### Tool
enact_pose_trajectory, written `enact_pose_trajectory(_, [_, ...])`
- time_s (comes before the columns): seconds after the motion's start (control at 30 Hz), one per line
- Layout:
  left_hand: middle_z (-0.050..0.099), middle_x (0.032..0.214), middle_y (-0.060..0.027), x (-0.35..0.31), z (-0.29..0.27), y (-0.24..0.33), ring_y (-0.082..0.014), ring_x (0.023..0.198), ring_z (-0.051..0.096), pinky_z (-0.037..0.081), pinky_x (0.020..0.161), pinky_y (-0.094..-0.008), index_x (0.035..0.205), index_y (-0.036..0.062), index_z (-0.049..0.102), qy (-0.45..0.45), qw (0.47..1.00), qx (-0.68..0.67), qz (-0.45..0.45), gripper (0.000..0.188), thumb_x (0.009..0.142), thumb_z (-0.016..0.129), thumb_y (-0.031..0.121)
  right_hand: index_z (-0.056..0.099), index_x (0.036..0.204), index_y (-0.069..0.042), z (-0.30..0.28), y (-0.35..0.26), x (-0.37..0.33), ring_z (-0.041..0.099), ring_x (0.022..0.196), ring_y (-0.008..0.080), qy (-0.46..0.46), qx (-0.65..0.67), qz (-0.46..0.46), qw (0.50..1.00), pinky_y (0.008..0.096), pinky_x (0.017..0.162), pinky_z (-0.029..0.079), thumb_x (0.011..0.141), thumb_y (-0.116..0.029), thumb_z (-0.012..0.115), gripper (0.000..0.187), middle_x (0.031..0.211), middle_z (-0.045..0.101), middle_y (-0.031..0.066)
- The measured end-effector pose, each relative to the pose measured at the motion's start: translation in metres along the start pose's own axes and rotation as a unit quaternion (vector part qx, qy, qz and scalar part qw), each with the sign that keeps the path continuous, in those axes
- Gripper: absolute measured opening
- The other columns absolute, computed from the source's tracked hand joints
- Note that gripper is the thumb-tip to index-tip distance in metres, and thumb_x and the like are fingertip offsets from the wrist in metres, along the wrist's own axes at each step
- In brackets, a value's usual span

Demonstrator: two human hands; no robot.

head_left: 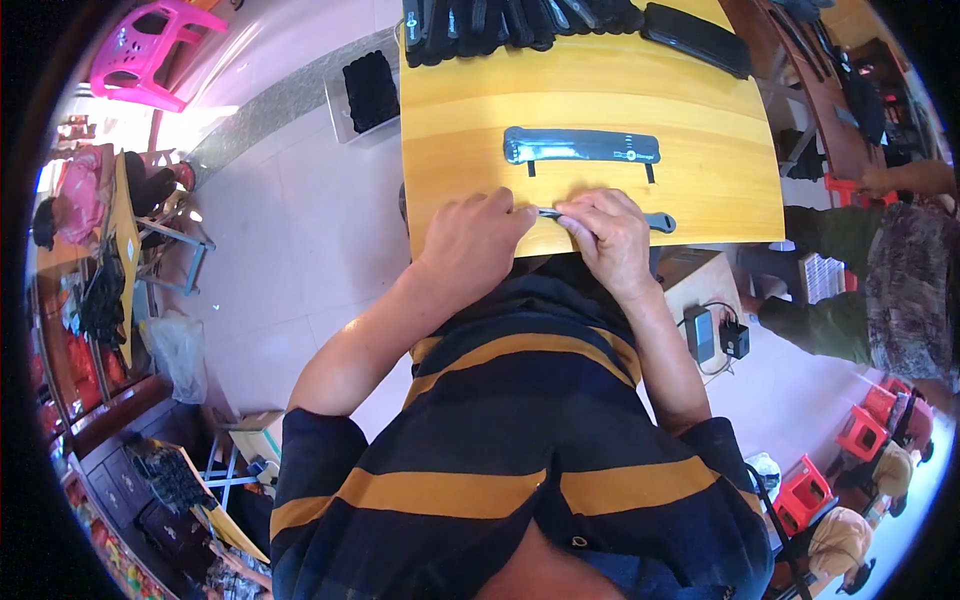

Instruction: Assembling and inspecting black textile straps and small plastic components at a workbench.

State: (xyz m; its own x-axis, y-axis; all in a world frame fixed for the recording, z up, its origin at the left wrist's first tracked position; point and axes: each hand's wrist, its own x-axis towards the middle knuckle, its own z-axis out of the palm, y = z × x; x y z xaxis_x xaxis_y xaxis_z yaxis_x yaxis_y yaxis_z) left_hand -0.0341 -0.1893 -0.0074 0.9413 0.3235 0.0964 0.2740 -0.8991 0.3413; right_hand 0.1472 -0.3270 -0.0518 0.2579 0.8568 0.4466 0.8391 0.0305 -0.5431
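Near the front edge of the yellow wooden table [590,85], my left hand [478,232] and my right hand [610,228] are close together, fingers pinched on a slim tool. A short metallic stretch of it shows between them, and a grey, rounded end with a hole [660,222] sticks out to the right of my right hand. The rest is covered by my fingers, so its kind is unclear. Just beyond my hands lies a long, flat, dark pouch [582,147] with a shiny surface and pale print. Two short black straps [650,173] hang from its near side.
Several black folded pouches [520,25] are piled along the table's far edge, beside another dark pouch [695,40]. A tray with a black stack [370,92] sits left of the table. A pink chair [150,55] is far left. Another person [900,270] stands at right.
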Motion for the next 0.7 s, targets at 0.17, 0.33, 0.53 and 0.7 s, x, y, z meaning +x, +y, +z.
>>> enact_pose_trajectory(0.17, [0.063, 0.086, -0.0103, 0.001, -0.005, -0.007, -0.0318, 0.077, 0.069, 0.054, 0.065, -0.0466, 0.112, 0.0139, 0.075, -0.013, 1.000, 0.020, -0.004, 0.026, 0.089, 0.064, 0.010, 0.078, 0.092, -0.010, 0.002, 0.002, -0.001, 0.069, 0.087, 0.0269, 0.007, 0.002, 0.005, 1.000, 0.0400, 0.078, 0.054, 0.084, -0.016, 0.080, 0.010, 0.089, 0.072, 0.0054])
enact_pose_trajectory(0.33, [0.065, 0.087, -0.0110, 0.000, -0.014, -0.018, -0.0311, 0.082, 0.071, 0.057, 0.071, -0.0455, 0.102, 0.0130, 0.076, -0.046, 0.999, 0.019, -0.016, 0.020, 0.088, 0.061, 0.012, 0.078, 0.093, -0.010, 0.004, 0.004, -0.002, 0.069, 0.086, 0.0266, 0.004, -0.010, -0.002, 1.000, 0.0400, 0.078, 0.054, 0.084, -0.016, 0.080, 0.011, 0.088, 0.071, 0.0045])
enact_pose_trajectory(0.53, [0.066, 0.086, -0.0107, -0.002, -0.023, -0.016, -0.0313, 0.083, 0.072, 0.057, 0.072, -0.0462, 0.099, 0.0130, 0.076, -0.061, 0.998, 0.009, -0.019, 0.018, 0.089, 0.061, 0.013, 0.078, 0.095, -0.011, 0.002, -0.001, -0.005, 0.069, 0.087, 0.0263, 0.009, -0.016, -0.009, 1.000, 0.0398, 0.078, 0.054, 0.086, -0.015, 0.079, 0.011, 0.088, 0.071, 0.0041])
enact_pose_trajectory(0.7, [0.065, 0.088, -0.0068, -0.014, -0.012, -0.018, -0.0302, 0.079, 0.069, 0.056, 0.065, -0.0447, 0.108, 0.0155, 0.077, -0.041, 0.998, 0.055, -0.005, 0.021, 0.091, 0.065, 0.012, 0.078, 0.096, -0.011, 0.006, 0.003, -0.004, 0.070, 0.089, 0.0262, 0.016, -0.023, -0.022, 0.999, 0.0400, 0.079, 0.055, 0.087, -0.016, 0.078, 0.011, 0.090, 0.072, 0.0042])
